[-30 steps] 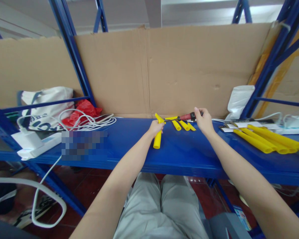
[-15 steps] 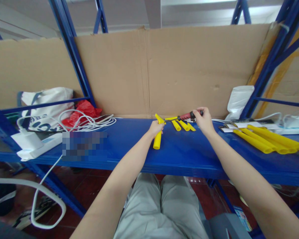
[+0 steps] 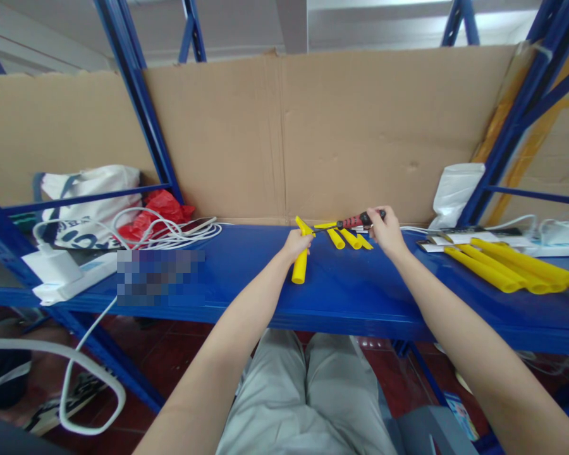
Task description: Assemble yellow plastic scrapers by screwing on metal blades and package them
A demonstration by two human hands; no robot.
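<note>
My left hand point(image 3: 296, 244) is closed round a yellow tube point(image 3: 299, 269) on the blue shelf, with one end of the tube pointing towards me. In my right hand point(image 3: 387, 230) is a screwdriver point(image 3: 353, 222) with a red and black handle, lying almost level. Its thin shaft runs left to the tube, beside my left fingers; whether the tip goes into the tube or only touches it, I cannot tell. Behind the screwdriver several short yellow tube pieces point(image 3: 349, 239) lie between my two hands.
Longer yellow tubes point(image 3: 497, 268) lie at the right on the blue shelf point(image 3: 360, 297). To the left are a coiled white cable point(image 3: 189, 237), a red plastic bag point(image 3: 164, 212) and a power strip point(image 3: 83, 284). A cardboard panel point(image 3: 360, 126) stands behind.
My right hand and the screwdriver handle have shifted very slightly. The tube and my left hand stay where they were.
</note>
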